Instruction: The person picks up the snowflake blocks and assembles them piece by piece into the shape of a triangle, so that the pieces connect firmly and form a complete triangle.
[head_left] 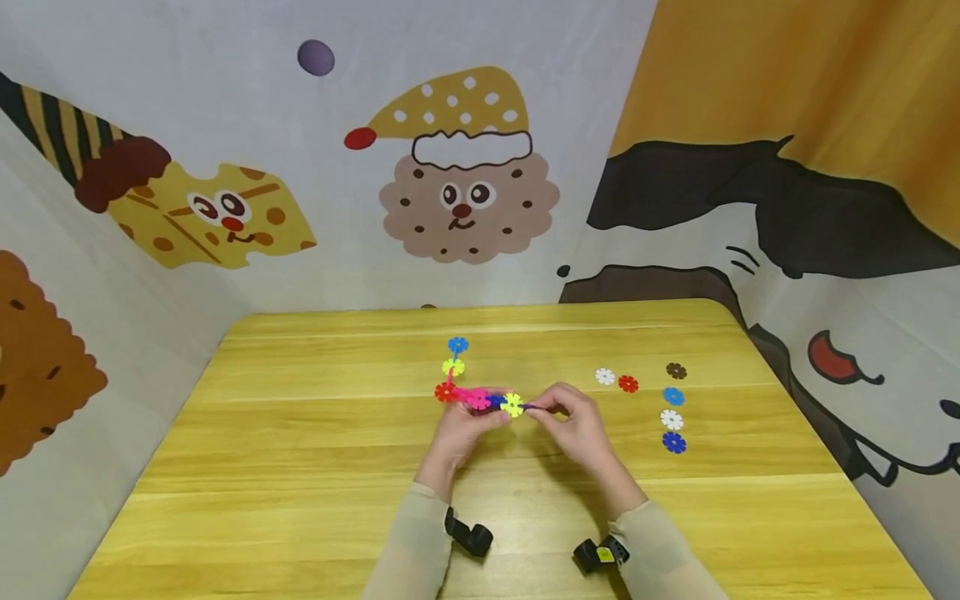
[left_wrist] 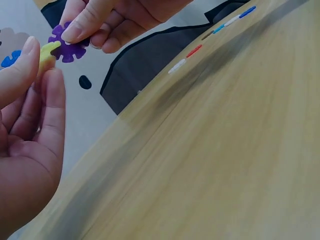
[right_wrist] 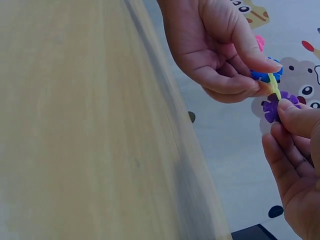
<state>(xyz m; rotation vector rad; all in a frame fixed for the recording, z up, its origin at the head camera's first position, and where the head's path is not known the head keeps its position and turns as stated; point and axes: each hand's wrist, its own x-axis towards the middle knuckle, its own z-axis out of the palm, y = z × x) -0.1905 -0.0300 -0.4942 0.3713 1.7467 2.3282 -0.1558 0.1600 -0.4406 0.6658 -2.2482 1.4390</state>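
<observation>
Over the table, my left hand holds a chain of notched plastic snowflake discs, its thumb and fingers pinching the yellow disc at the right end. Leftward from it come a dark blue disc, pink discs and a red disc. From the red one, a second yellow disc and a light blue disc branch away. My right hand pinches a purple disc between thumb and fingers. In the right wrist view the purple disc's edge meets the yellow one; how deeply they interlock is hidden.
Loose discs lie on the table to the right: a white disc beside a red disc, and a column of a brown disc, a light blue disc, another white disc and a dark blue disc. A cartoon-printed curtain hangs behind.
</observation>
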